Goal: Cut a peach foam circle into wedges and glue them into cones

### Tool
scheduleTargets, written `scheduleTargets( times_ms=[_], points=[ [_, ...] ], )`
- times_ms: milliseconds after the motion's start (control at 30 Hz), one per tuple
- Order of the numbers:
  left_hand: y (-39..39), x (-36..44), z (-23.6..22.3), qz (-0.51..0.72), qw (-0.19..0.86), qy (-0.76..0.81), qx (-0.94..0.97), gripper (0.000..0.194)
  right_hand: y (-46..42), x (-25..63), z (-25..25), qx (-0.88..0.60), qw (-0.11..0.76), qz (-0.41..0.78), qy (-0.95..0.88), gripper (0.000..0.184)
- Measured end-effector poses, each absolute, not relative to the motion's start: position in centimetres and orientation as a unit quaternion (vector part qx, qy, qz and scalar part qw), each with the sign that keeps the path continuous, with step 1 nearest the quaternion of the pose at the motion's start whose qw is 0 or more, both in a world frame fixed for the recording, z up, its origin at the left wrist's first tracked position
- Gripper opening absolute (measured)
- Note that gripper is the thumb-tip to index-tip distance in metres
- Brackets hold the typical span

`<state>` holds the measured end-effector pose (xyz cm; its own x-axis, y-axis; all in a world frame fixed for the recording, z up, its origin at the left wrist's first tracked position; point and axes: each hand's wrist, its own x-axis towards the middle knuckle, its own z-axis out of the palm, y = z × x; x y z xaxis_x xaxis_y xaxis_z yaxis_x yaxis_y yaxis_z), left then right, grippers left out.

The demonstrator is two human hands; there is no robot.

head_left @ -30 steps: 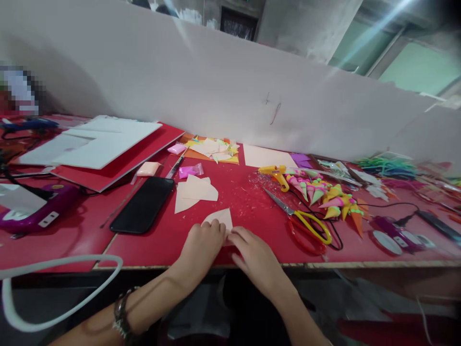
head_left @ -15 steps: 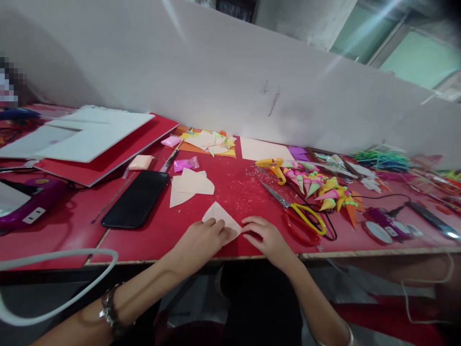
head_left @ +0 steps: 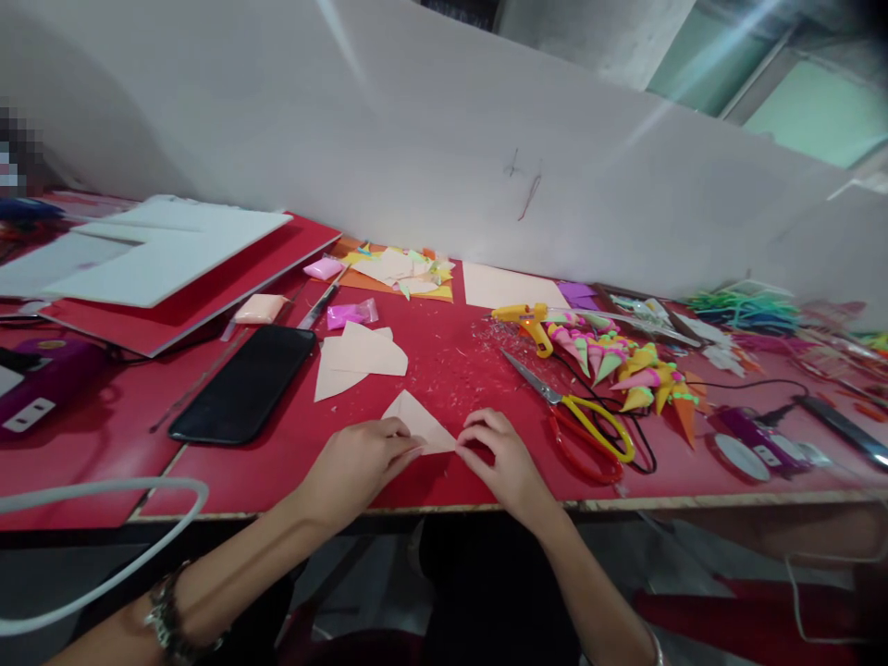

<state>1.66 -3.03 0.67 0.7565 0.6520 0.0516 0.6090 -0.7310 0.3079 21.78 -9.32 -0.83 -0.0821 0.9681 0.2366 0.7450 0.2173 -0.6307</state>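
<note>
A pale peach paper piece (head_left: 417,421), shaped like a triangle, lies on the red table (head_left: 291,462) near its front edge. My left hand (head_left: 357,462) rests on the paper's left side, fingers pressed down on it. My right hand (head_left: 500,458) pinches the paper's right tip with curled fingers. Both hands hold the same piece flat against the table.
More peach paper pieces (head_left: 357,356) and a black phone (head_left: 242,384) lie to the left. Scissors with yellow and red handles (head_left: 579,421), a yellow glue gun (head_left: 531,324) and coloured paper cones (head_left: 628,365) lie to the right. White boards (head_left: 159,250) sit at far left, a white partition (head_left: 416,139) behind.
The paper piece has been turned and folded flatter, now a narrow triangle pointing right. My right hand has moved onto its right tip; my left hand stays on its left side.
</note>
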Motion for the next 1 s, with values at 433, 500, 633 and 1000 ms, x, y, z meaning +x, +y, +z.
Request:
scheduleTargets(
  times_ms=[433, 500, 633, 1000],
  points=[
    [-3.7, 2.1, 0.4, 0.058, 0.115, 0.403, 0.906, 0.029, -9.0, 21.6, -1.0, -0.617, 0.325, 0.187, -0.692, 0.005],
    [-3.7, 2.2, 0.4, 0.051, 0.107, 0.407, 0.906, 0.028, -9.0, 21.6, -1.0, -0.621, 0.327, 0.187, -0.688, 0.005],
    [-3.7, 2.0, 0.3, 0.049, 0.093, 0.417, 0.903, 0.027, -8.9, 21.5, -1.0, -0.641, 0.318, 0.172, -0.677, 0.006],
    [-3.8, 1.9, -0.3, 0.104, 0.082, 0.390, 0.911, 0.033, -8.5, 21.2, -1.3, -0.671, 0.319, 0.135, -0.656, 0.017]
  ],
)
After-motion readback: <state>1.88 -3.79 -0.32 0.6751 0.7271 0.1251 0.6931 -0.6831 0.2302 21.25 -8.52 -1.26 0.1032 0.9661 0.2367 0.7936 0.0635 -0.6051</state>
